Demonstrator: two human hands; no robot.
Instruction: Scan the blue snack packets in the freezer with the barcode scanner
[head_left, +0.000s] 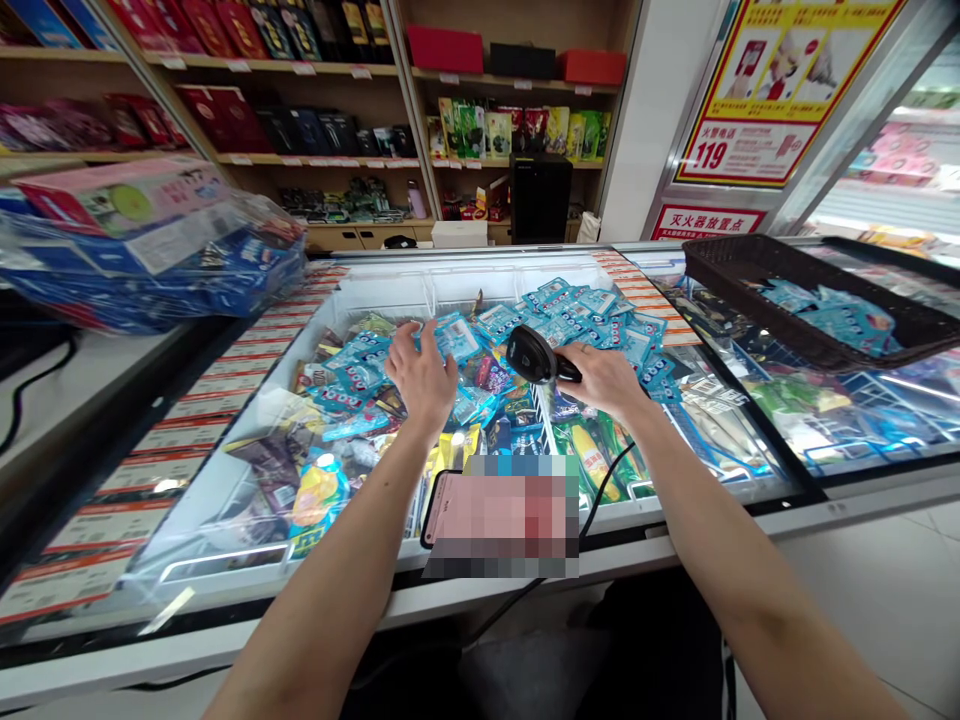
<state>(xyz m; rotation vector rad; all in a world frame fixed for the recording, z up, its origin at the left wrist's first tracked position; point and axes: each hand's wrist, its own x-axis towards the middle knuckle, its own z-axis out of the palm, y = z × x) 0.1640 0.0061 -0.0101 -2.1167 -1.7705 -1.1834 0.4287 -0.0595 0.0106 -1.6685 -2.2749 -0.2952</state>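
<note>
My right hand (600, 378) is wrapped round the handle of a black barcode scanner (531, 355), whose head points left over the freezer's glass top. A black cable runs down from near my right wrist. Fingers apart, my left hand (422, 372) hovers at or just above a blue packet (457, 338) and holds nothing that I can see. Many similar blue packets (562, 312) lie spread on the glass behind the scanner, and others (358, 372) lie left of my left hand. A phone (450, 510), partly blurred out, lies at the front edge between my forearms.
Under the glass of the chest freezer (217, 570) are colourful ice-cream packages. A brown basket (720, 262) holding blue packets stands at the right. Plastic-wrapped boxes (150, 250) sit at the left. Stocked shelves (315, 160) line the back wall.
</note>
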